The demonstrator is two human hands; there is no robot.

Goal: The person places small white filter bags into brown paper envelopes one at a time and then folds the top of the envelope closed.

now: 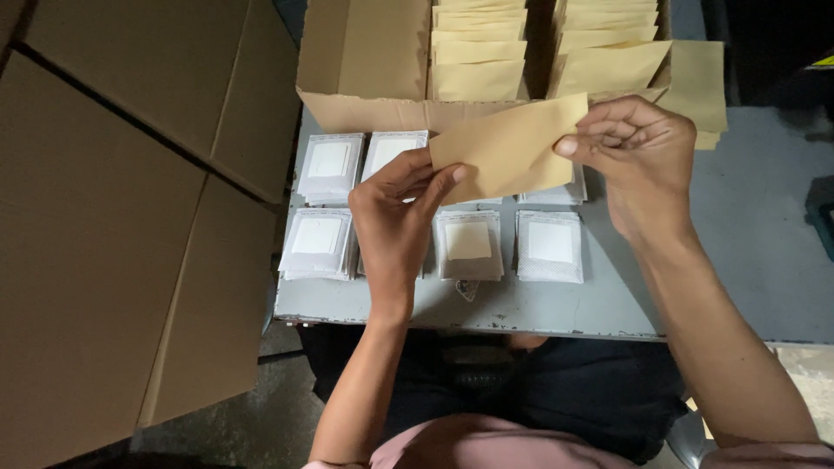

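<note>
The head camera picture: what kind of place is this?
Probably a packing workshop. Both hands, left hand and right hand, hold a tan envelope over stacks of white sachets, beside an open cardboard box of envelopes.

A packing workstation: grey table (747, 260), large cardboard cartons (130, 217), open box (365, 87) of tan envelopes (478, 61), stacked white sachets (317, 243).
</note>
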